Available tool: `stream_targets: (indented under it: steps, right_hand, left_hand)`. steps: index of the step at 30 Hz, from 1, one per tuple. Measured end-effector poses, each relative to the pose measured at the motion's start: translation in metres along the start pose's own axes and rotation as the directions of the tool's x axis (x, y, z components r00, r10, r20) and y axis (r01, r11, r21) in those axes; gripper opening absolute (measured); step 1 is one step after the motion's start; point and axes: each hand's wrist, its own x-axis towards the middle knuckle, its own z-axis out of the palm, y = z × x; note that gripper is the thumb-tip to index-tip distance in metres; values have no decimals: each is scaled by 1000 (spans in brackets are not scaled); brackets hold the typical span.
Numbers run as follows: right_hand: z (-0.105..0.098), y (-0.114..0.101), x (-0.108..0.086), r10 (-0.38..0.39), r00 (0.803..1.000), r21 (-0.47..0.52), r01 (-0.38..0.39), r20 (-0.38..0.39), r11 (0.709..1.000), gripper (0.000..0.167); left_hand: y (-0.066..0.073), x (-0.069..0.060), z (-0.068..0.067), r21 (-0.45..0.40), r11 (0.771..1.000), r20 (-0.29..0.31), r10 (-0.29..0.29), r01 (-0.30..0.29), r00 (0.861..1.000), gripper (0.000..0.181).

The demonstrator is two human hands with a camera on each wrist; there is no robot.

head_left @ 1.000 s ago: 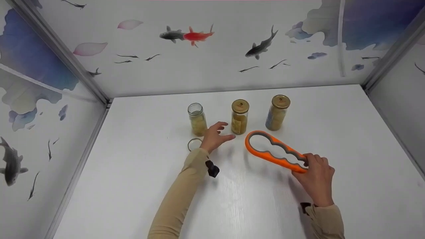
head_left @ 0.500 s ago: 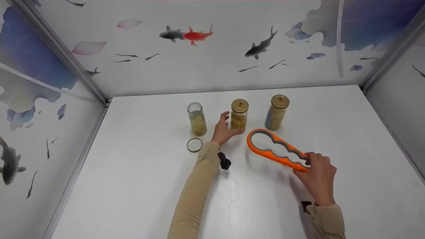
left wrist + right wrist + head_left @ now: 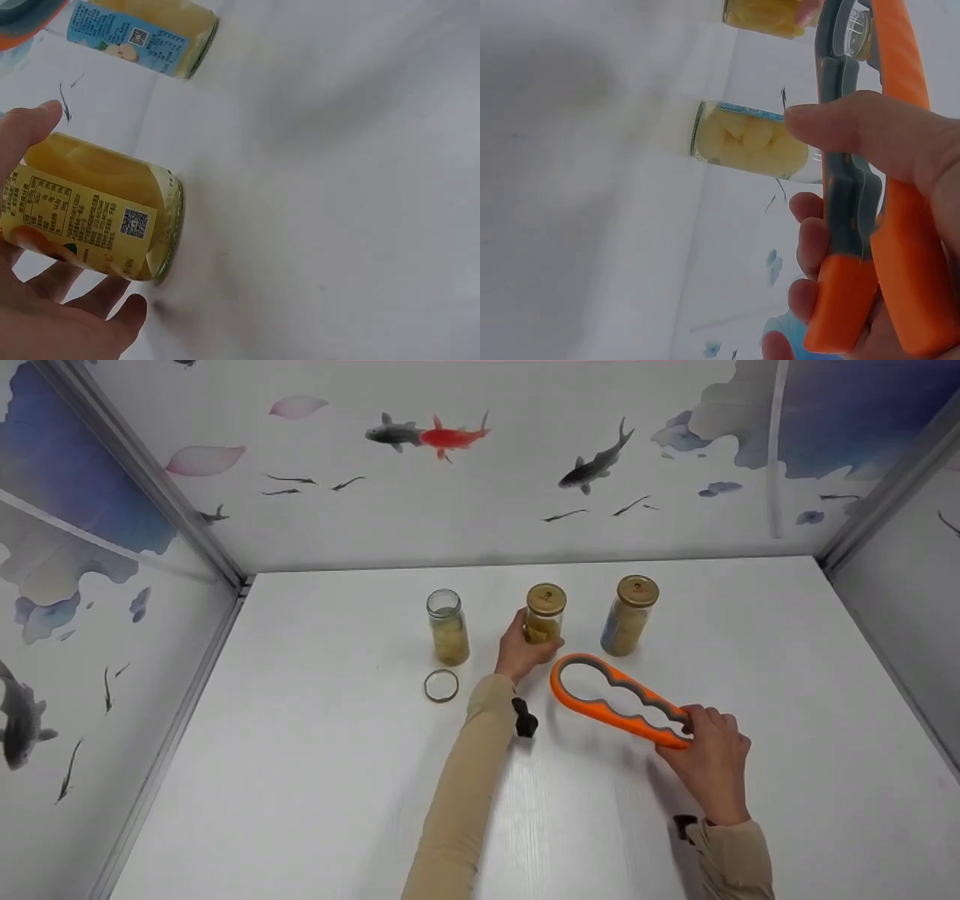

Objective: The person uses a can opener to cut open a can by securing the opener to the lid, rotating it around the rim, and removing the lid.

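Observation:
In the head view my left hand [image 3: 521,654] wraps round the middle jar [image 3: 546,601], which stands upright with a gold lid on. The left wrist view shows the thumb on one side of that jar's yellow label [image 3: 97,217] and the fingers of the hand [image 3: 60,322] on the other. My right hand [image 3: 711,765] grips one end of an orange and grey opener [image 3: 600,709], its looped end just in front of the middle jar. Seen from the right wrist, the thumb and fingers of the hand [image 3: 870,131] curl round the opener's orange arms [image 3: 911,262].
An open jar [image 3: 450,637] of pale fruit stands at the left, with a ring-like lid [image 3: 441,685] lying in front of it. A lidded jar [image 3: 628,619] with a blue label stands at the right. Patterned walls [image 3: 480,525] border the white table [image 3: 300,735].
My left hand has moved right from beside the open jar to the middle jar and taken hold of it. The right hand and opener have barely moved.

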Motion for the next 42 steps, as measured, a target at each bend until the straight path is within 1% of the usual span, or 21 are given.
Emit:
stream_targets:
  steps: [5,9,12,17,22,26,33,37,42]
  right_hand:
    - [-4,0,6,-4,1000,-11,4,-3,1000,33]
    - [-8,1,14,-30,999,-24,29,-27,999,32]
    - [-11,1,19,-43,998,-26,42,-41,999,32]
    - [-18,3,26,-53,997,-33,51,-54,998,33]
    - [-24,3,31,-48,997,-27,46,-57,999,33]
    - [-24,2,32,-53,997,-23,52,-56,998,33]
    - [-25,-5,35,-64,996,6,64,-66,998,34]
    - [-28,-9,40,-74,993,21,76,-87,997,35]
    - [-29,-17,45,-96,991,32,99,-96,995,35]
  left_hand:
    - [7,4,1,16,999,-29,42,-41,999,69]
    - [8,4,-1,15,999,-30,30,-29,999,65]
    - [7,3,-2,11,1000,-13,21,-20,1000,65]
    - [4,0,-1,7,1000,30,24,-25,999,65]
    - [3,-3,-2,4,1000,66,22,-22,998,74]
    - [1,-4,-9,-1,1000,100,17,-17,995,80]
    - [-2,-9,-24,1,1000,141,-12,12,990,82]
    - [-1,-13,-30,13,1000,172,-21,20,985,83]
    - [-2,-16,-35,6,1000,184,-24,24,983,80]
